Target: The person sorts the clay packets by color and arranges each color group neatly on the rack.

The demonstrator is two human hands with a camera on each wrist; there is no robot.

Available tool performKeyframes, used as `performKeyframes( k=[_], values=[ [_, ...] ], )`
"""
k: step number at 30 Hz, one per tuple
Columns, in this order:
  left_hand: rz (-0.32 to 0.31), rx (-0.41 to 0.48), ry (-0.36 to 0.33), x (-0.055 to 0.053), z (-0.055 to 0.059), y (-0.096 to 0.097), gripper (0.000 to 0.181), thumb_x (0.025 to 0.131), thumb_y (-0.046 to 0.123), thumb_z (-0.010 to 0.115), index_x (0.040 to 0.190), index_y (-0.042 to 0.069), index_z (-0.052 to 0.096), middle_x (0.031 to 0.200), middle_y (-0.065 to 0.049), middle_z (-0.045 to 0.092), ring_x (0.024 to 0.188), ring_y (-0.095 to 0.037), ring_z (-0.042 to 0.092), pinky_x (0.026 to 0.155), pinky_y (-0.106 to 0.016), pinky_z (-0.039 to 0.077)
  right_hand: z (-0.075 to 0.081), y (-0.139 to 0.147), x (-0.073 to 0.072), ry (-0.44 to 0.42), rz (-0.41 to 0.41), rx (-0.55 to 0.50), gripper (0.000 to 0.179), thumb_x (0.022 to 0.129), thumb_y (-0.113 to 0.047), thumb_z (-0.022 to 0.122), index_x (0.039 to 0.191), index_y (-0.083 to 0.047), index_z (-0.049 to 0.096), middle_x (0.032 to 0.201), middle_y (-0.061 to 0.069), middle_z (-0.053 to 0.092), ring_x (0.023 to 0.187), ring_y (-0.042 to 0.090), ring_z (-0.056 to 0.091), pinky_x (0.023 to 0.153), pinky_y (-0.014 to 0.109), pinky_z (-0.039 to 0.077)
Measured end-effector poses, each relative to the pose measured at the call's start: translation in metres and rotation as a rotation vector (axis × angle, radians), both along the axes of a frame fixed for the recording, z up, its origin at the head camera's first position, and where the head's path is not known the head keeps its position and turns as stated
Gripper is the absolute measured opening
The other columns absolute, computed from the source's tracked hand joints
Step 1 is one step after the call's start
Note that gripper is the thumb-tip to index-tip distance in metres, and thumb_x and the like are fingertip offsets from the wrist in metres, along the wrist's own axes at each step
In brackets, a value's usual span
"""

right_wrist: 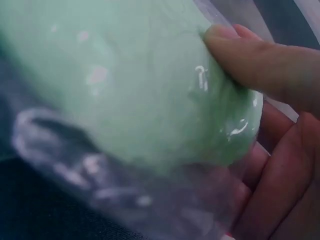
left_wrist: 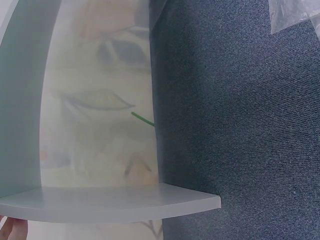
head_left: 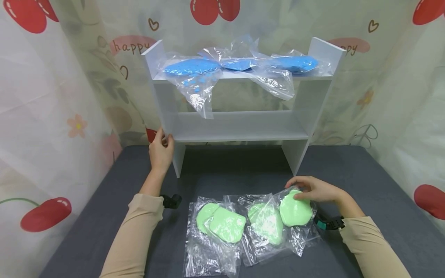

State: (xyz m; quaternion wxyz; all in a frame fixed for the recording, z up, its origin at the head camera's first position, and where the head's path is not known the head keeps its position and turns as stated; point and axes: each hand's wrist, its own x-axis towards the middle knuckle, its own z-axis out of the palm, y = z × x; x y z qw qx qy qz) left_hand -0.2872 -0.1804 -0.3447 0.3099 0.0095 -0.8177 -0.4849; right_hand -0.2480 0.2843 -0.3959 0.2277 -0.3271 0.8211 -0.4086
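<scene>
My right hand pinches a clear plastic bag holding a flat light-green, dough-like lump, rightmost on the table. In the right wrist view the thumb presses on top of the green lump, with the other fingers at its edge and beneath. Other bagged green lumps lie to its left, overlapping. At the left side of a white two-tier shelf, my left hand touches the side panel. Only fingertips show outside that panel in the left wrist view.
On the shelf's top board lie several clear bags of blue material, their loose ends hanging over the front. The shelf stands at the back of a dark cloth-covered table. Patterned curtains enclose the sides and back.
</scene>
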Motion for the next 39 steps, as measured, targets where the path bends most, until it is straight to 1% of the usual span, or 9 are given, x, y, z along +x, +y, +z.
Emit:
performKeyframes(
  k=[3,6,10,14,19,22,28,33,39],
  values=[
    [0.0,0.0,-0.002,0.0,0.0,0.0,0.038,0.095,0.019,0.049,0.133,0.016,0.051,0.124,-0.018,0.061,0.108,-0.034,0.063,0.085,-0.049,0.052,0.001,-0.001,-0.001,0.001,-0.017,-0.02,0.038,0.092,-0.013,0.057,0.126,0.003,0.047,0.128,0.03,0.046,0.082,0.009,0.065,0.063,0.03,0.054],
    [0.001,0.0,0.001,-0.001,0.0,0.0,0.037,0.095,0.018,0.049,0.132,0.015,0.052,0.124,-0.018,0.061,0.108,-0.033,0.064,0.085,-0.049,0.052,0.002,-0.002,-0.001,0.016,-0.033,-0.059,0.039,0.091,-0.011,0.059,0.126,0.004,0.047,0.124,0.026,0.05,0.079,0.008,0.065,0.061,0.03,0.054],
    [0.005,-0.003,0.006,-0.001,0.0,0.001,0.037,0.095,0.017,0.049,0.132,0.014,0.052,0.124,-0.018,0.061,0.108,-0.034,0.064,0.085,-0.049,0.053,0.004,-0.004,-0.001,0.064,-0.041,-0.128,0.039,0.089,-0.007,0.061,0.123,0.005,0.049,0.108,0.01,0.057,0.075,0.004,0.06,0.059,0.027,0.052],
    [0.011,-0.001,0.007,-0.001,0.0,0.001,0.038,0.094,0.016,0.049,0.132,0.012,0.052,0.124,-0.018,0.061,0.108,-0.034,0.063,0.085,-0.049,0.053,0.007,-0.007,-0.001,0.11,-0.072,-0.166,0.037,0.087,-0.006,0.063,0.121,0.003,0.051,0.092,-0.002,0.057,0.069,0.004,0.054,0.057,0.026,0.049],
    [0.009,-0.002,0.004,-0.001,0.0,0.001,0.038,0.094,0.017,0.049,0.132,0.013,0.051,0.125,-0.018,0.061,0.108,-0.034,0.063,0.085,-0.049,0.052,0.01,-0.011,0.0,0.145,-0.109,-0.172,0.036,0.086,-0.005,0.064,0.119,0.0,0.052,0.089,-0.001,0.058,0.066,0.007,0.053,0.056,0.026,0.047],
    [0.007,-0.004,0.002,-0.002,0.0,0.001,0.038,0.095,0.017,0.049,0.133,0.013,0.051,0.125,-0.018,0.061,0.108,-0.034,0.063,0.085,-0.049,0.052,0.012,-0.015,0.003,0.149,-0.126,-0.171,0.036,0.086,-0.003,0.063,0.12,0.0,0.051,0.088,-0.004,0.059,0.064,0.009,0.054,0.055,0.026,0.048],
    [0.006,-0.004,0.004,-0.001,-0.001,0.001,0.039,0.095,0.017,0.049,0.133,0.013,0.051,0.126,-0.017,0.06,0.108,-0.034,0.063,0.085,-0.049,0.052,0.015,-0.02,0.005,0.142,-0.174,-0.176,0.035,0.088,-0.007,0.062,0.12,-0.001,0.049,0.076,-0.002,0.057,0.056,0.01,0.049,0.052,0.027,0.047],
    [0.006,-0.001,0.0,-0.001,-0.001,0.0,0.039,0.095,0.017,0.049,0.134,0.013,0.05,0.126,-0.018,0.06,0.109,-0.033,0.063,0.086,-0.048,0.052,0.015,-0.023,0.005,0.116,-0.195,-0.206,0.033,0.089,-0.005,0.06,0.118,0.0,0.047,0.082,-0.003,0.059,0.062,0.01,0.056,0.054,0.029,0.05],
    [0.002,0.004,-0.011,-0.001,-0.001,0.0,0.041,0.095,0.018,0.049,0.136,0.015,0.049,0.126,-0.017,0.06,0.109,-0.033,0.063,0.086,-0.048,0.052,0.018,-0.028,0.007,0.129,-0.234,-0.23,0.033,0.089,-0.006,0.061,0.117,0.0,0.045,0.083,-0.003,0.057,0.059,0.008,0.053,0.052,0.027,0.049]
  ],
)
